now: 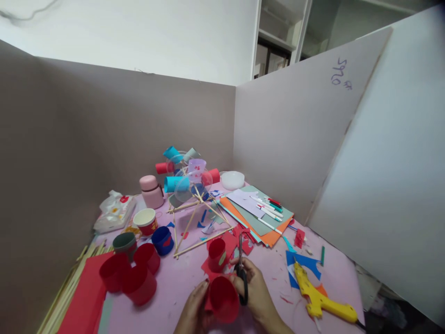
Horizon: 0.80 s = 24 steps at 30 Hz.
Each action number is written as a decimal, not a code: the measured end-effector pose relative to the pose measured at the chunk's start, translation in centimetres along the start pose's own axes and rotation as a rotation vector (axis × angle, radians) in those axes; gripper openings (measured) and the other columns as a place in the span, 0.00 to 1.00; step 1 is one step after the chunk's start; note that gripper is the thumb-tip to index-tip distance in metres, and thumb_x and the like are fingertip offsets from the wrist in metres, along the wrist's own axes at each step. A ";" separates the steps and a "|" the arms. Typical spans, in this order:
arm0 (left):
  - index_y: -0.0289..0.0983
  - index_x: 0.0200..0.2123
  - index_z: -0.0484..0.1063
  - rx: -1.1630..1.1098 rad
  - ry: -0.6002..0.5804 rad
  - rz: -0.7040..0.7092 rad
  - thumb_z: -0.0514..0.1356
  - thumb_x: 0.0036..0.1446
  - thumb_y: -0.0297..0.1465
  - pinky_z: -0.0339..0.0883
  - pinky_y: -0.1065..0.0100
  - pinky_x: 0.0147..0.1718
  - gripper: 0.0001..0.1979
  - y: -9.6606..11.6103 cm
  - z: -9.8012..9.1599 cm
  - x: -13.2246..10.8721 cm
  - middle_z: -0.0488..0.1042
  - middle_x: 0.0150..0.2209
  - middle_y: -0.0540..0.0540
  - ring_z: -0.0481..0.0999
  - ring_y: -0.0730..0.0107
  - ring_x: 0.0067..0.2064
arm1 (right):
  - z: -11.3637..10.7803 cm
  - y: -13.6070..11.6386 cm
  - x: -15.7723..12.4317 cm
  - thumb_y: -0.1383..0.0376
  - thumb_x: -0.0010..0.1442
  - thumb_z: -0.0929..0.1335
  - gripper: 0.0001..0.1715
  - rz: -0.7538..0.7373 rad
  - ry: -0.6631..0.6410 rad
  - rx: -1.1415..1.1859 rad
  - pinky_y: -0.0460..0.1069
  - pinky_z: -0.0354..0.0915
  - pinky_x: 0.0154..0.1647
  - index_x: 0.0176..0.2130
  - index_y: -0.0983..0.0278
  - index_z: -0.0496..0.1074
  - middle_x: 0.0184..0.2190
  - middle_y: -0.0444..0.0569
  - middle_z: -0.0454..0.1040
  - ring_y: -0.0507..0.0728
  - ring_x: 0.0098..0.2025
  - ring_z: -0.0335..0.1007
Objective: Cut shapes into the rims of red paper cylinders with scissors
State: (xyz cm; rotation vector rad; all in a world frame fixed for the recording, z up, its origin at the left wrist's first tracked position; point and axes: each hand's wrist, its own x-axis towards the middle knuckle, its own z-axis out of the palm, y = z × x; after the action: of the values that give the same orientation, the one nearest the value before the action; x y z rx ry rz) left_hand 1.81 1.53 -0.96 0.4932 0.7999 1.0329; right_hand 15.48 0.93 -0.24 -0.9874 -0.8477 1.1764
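Observation:
My left hand (194, 305) is wrapped round the side of a red paper cup (224, 300), its mouth tilted up toward me. In my right hand (257, 290) is a pair of scissors (242, 280) with black handles, the blades pointing away from me. My right thumb lies close against the cup; whether it presses on it I cannot tell. Just beyond stands another red cup (217, 256) with a pale yellowish mark, among red paper scraps (245, 247). A yellow glue gun (321, 301) lies to the right, near a cut blue sheet (301, 265).
Several cups, including a blue cup (162, 241), stand at the left. Behind them are a pink flask (151, 192) and a tissue pack (114, 213). A stick frame (189, 222) carries a wheel with coloured cups. Markers (269, 208) lie on coloured sheets (239, 215). Grey partitions (146, 125) enclose the table.

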 end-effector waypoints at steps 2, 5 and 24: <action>0.37 0.35 0.79 -0.046 -0.018 -0.015 0.69 0.43 0.41 0.72 0.60 0.37 0.17 -0.1 -0.2 0.0 0.82 0.38 0.40 0.80 0.52 0.40 | -0.3 0.2 0.2 0.57 0.42 0.76 0.23 -0.017 0.025 0.011 0.43 0.55 0.21 0.36 0.62 0.66 0.20 0.36 0.63 0.49 0.20 0.55; 0.42 0.40 0.78 -0.104 -0.061 0.004 0.71 0.30 0.49 0.72 0.56 0.40 0.31 -0.4 -0.2 0.6 0.80 0.44 0.37 0.78 0.46 0.45 | -0.6 0.6 0.4 0.57 0.42 0.76 0.24 -0.048 0.061 0.018 0.44 0.57 0.23 0.36 0.62 0.66 0.21 0.37 0.64 0.50 0.22 0.57; 0.45 0.45 0.76 -0.054 -0.059 0.129 0.75 0.17 0.44 0.68 0.51 0.50 0.42 1.2 -2.9 2.2 0.78 0.49 0.40 0.63 0.35 0.60 | -2.2 -0.1 0.1 0.46 0.49 0.72 0.28 -0.071 -0.090 -0.147 0.45 0.57 0.24 0.39 0.64 0.68 0.26 0.44 0.66 0.51 0.23 0.59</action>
State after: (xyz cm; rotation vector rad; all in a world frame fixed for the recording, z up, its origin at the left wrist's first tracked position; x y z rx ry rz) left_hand -0.49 4.03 -2.69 0.5313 0.6933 1.1509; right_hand 17.55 0.62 -0.93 -1.0201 -1.0448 1.1166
